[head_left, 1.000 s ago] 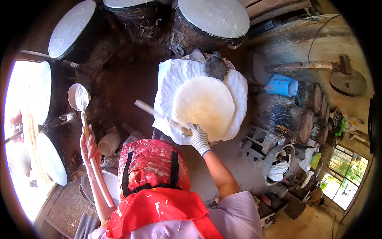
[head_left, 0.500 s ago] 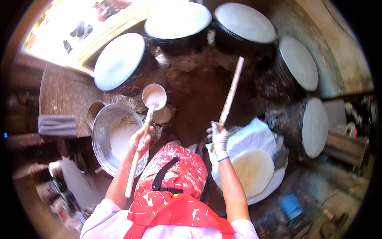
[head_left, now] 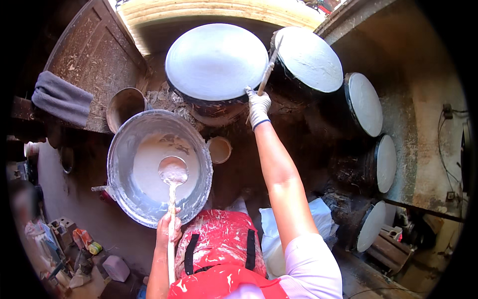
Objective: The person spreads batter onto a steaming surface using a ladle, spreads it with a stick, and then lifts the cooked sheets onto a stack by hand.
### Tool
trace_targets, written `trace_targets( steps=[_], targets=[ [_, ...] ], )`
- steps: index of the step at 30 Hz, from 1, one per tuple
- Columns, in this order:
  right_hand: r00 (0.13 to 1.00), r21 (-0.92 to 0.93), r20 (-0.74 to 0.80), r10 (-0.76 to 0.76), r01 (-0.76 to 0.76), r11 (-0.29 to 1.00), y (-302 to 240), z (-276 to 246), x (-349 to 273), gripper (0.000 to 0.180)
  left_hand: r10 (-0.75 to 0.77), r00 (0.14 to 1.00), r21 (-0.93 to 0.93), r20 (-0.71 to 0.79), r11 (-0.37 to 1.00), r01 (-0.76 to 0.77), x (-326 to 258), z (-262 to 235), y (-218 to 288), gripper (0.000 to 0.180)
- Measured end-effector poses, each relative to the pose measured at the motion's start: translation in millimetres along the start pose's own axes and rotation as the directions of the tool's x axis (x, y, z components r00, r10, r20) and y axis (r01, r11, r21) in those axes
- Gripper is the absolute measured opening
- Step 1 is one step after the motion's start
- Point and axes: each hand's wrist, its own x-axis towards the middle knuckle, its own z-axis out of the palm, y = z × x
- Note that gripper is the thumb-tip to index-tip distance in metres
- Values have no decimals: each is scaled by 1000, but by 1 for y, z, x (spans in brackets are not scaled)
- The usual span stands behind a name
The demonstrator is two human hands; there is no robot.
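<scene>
My left hand [head_left: 168, 227] is wrapped around the long handle of a ladle [head_left: 173, 169]. The ladle's round bowl lies at the batter [head_left: 149, 154] inside a wide metal pot [head_left: 117, 172]; I cannot tell how deep it dips. In a white striped glove, my right hand [head_left: 259, 106] grips a long thin stick [head_left: 269, 70]. The stick slants up and away along the right edge of a large round griddle [head_left: 216, 62] with a pale top. Its far tip reaches the left edge of a second round griddle [head_left: 309, 60].
More round pale-topped griddles [head_left: 364, 104] curve around to the right. A metal bucket [head_left: 124, 107] stands behind the pot, and a small round container [head_left: 219, 149] beside it. White cloth [head_left: 318, 212] lies right of my lap. A grey towel [head_left: 62, 99] hangs at far left.
The ladle has gone from beside the pot to inside it. My right hand has moved away from me with the stick, to the large griddle's edge. The view has turned to the right.
</scene>
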Motion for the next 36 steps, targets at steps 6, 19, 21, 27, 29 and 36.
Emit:
trace_targets(
  steps=[6, 19, 21, 27, 29, 36],
  targets=[
    [995, 126, 88, 40, -51, 991, 26, -9, 14, 37, 65, 997, -107, -31, 992, -68, 3, 6, 11, 39],
    [875, -608, 484, 9, 330, 722, 116, -276, -188, 41, 186, 977, -153, -105, 968, -201, 34, 30, 9, 41],
    [821, -547, 570, -33, 410, 730, 124, -276, -200, 43, 188, 968, -145, -169, 966, -213, 34, 30, 1, 41],
    [703, -794, 597, 386, 453, 405, 123, -173, -181, 43, 152, 955, -177, -255, 963, -201, 44, 16, -20, 41],
    [625, -714, 700, 345, 608, 346, 161, -128, -159, 43, 147, 949, -180, -279, 963, -202, 46, 7, -22, 41],
    [605, -682, 679, 416, 729, 53, 243, 15, -95, 36, 138, 921, -183, -365, 959, -217, 62, -24, -21, 40]
  ],
)
